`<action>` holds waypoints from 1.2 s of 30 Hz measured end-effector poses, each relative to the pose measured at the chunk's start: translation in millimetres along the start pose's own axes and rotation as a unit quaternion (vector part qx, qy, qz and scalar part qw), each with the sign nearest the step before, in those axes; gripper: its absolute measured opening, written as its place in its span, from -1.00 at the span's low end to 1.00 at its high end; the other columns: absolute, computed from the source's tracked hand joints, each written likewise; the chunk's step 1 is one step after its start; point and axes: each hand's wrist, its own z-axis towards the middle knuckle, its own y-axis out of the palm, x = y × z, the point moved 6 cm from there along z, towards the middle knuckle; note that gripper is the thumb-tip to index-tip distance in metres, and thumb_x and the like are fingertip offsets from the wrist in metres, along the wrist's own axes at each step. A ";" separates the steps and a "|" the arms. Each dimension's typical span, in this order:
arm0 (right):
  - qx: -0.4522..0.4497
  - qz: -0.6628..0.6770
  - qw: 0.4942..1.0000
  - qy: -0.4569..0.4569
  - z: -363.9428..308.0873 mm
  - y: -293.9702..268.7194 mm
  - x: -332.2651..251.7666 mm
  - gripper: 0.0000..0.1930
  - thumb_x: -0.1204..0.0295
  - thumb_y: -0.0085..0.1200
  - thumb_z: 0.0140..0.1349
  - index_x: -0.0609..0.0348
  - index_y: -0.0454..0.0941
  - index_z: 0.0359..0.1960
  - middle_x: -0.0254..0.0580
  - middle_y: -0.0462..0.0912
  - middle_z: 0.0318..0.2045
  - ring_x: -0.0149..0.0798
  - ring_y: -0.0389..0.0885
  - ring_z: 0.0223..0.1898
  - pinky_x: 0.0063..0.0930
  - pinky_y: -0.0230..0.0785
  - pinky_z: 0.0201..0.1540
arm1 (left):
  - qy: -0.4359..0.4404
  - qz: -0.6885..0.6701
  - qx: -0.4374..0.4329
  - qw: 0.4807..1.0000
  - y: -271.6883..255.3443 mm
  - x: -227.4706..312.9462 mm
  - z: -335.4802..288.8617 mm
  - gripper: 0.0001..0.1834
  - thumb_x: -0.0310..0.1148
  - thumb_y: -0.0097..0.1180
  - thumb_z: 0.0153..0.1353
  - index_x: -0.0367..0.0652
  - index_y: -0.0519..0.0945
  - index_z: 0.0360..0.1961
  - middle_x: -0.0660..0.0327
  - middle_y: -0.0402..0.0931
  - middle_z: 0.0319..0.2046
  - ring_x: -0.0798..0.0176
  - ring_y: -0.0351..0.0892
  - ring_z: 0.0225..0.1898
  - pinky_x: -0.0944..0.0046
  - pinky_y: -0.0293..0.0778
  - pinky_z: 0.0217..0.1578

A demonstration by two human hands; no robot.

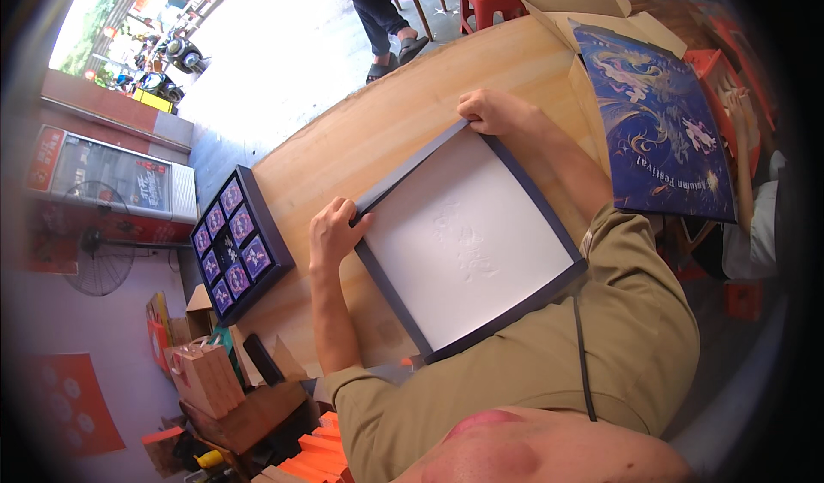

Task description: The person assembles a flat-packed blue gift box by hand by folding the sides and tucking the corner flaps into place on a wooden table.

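Both hands are gripping a big flat box lid (468,243), white inside with a navy rim, lying on the table (360,131): left hand (335,232) pinches the near corner, right hand (489,110) the far one. Looks light, stiff cardboard; best held by the rim. Left of it sits a dark tray of purple packets (233,241); right, a blue illustrated cover (661,131).

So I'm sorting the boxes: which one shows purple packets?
The open box at the table's left edge, untouched; the hands hold the white-lined one.
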 end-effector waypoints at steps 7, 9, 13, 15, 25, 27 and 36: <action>-0.008 0.008 1.000 0.003 -2.2 -2.3 -5.5 -0.82 0.54 0.25 0.02 0.25 0.44 -0.58 -0.06 0.57 -0.45 0.04 0.59 -0.36 -0.16 0.46 -0.26 | 0.013 -0.008 0.038 0.999 -1.0 1.5 -0.4 -0.79 -0.37 0.30 0.05 -0.17 0.47 -0.47 0.11 0.50 -0.50 -0.06 0.55 -0.48 0.01 0.48 -0.42; -0.008 -0.005 1.000 -0.004 -1.3 -6.9 -10.8 -0.79 0.48 0.25 0.06 0.25 0.44 -0.58 -0.04 0.58 -0.51 0.05 0.58 -0.42 -0.15 0.45 -0.32 | 0.003 -0.006 0.029 1.000 -0.3 -1.5 -1.6 -0.81 -0.37 0.28 0.07 -0.17 0.50 -0.43 0.12 0.54 -0.49 -0.05 0.58 -0.46 0.02 0.50 -0.42; -0.003 0.013 0.999 0.052 -5.1 -15.0 -10.7 -0.83 0.46 0.21 0.12 0.26 0.48 -0.48 0.00 0.63 -0.53 0.07 0.61 -0.46 -0.12 0.45 -0.36 | -0.014 -0.022 0.038 0.999 -0.6 -4.8 -3.0 -0.83 -0.40 0.23 0.12 -0.14 0.56 -0.24 0.11 0.67 -0.39 -0.03 0.69 -0.39 0.04 0.58 -0.36; 0.013 0.035 0.998 0.059 -6.5 -18.2 -9.9 -0.86 0.47 0.19 0.15 0.27 0.50 -0.42 0.02 0.65 -0.52 0.07 0.64 -0.46 -0.11 0.46 -0.36 | -0.014 -0.033 0.048 0.998 0.3 -6.5 -3.3 -0.77 -0.42 0.21 0.14 -0.13 0.58 -0.14 0.09 0.71 -0.32 -0.03 0.72 -0.34 0.04 0.61 -0.33; 0.000 0.012 0.994 0.108 -4.4 -21.0 -12.0 -0.82 0.62 0.04 0.13 0.25 0.52 -0.20 0.11 0.71 -0.38 0.20 0.69 -0.26 -0.05 0.52 -0.16 | -0.025 -0.046 0.002 0.999 -6.0 -5.9 -2.5 -0.74 -0.52 0.09 0.24 -0.13 0.62 -0.05 -0.01 0.72 -0.23 -0.15 0.72 -0.22 -0.05 0.61 -0.18; 0.016 0.000 0.995 0.102 -4.1 -19.3 -11.9 -0.81 0.65 0.02 0.12 0.26 0.52 -0.21 0.11 0.71 -0.38 0.20 0.70 -0.25 -0.06 0.52 -0.15 | -0.027 -0.060 0.008 0.998 -7.6 -5.0 -2.1 -0.75 -0.54 0.08 0.25 -0.13 0.62 -0.05 -0.02 0.71 -0.22 -0.17 0.71 -0.21 -0.06 0.61 -0.16; 0.033 -0.002 0.995 0.096 -4.1 -17.9 -9.2 -0.82 0.62 0.12 0.09 0.23 0.54 -0.24 0.07 0.71 -0.43 0.15 0.72 -0.32 -0.08 0.54 -0.22 | -0.058 -0.068 0.021 0.996 -4.3 -7.4 -1.9 -0.81 -0.53 0.11 0.26 -0.13 0.62 -0.11 -0.01 0.72 -0.25 -0.16 0.71 -0.23 -0.06 0.61 -0.20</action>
